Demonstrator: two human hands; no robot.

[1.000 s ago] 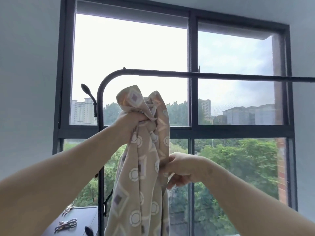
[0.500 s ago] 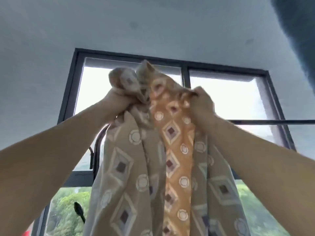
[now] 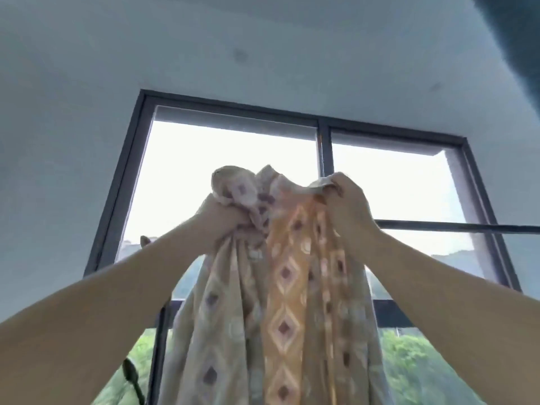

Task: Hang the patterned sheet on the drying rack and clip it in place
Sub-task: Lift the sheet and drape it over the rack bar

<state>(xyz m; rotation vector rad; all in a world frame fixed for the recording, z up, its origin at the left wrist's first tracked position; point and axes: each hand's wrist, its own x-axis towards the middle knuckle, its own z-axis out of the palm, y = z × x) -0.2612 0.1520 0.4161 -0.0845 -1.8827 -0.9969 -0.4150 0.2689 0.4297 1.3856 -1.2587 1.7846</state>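
Note:
The patterned sheet (image 3: 280,311), beige and orange with diamond and circle motifs, hangs bunched in front of me. My left hand (image 3: 225,223) grips a gathered wad of it near the top. My right hand (image 3: 347,206) pinches the top edge a little to the right and higher. Both hands are raised above the black top bar of the drying rack (image 3: 455,228), which runs to the right behind the sheet. The rack's left bend and upright are mostly hidden by the fabric and my left arm.
A large dark-framed window (image 3: 324,133) fills the wall behind the rack, with trees below. A black hook-like knob of the rack (image 3: 131,372) pokes up at the lower left. White wall and ceiling surround the window.
My view has tilted up toward the ceiling. My right hand left the sheet's lower part and took its top edge; both hands lifted the sheet above the rack bar, then spread slightly.

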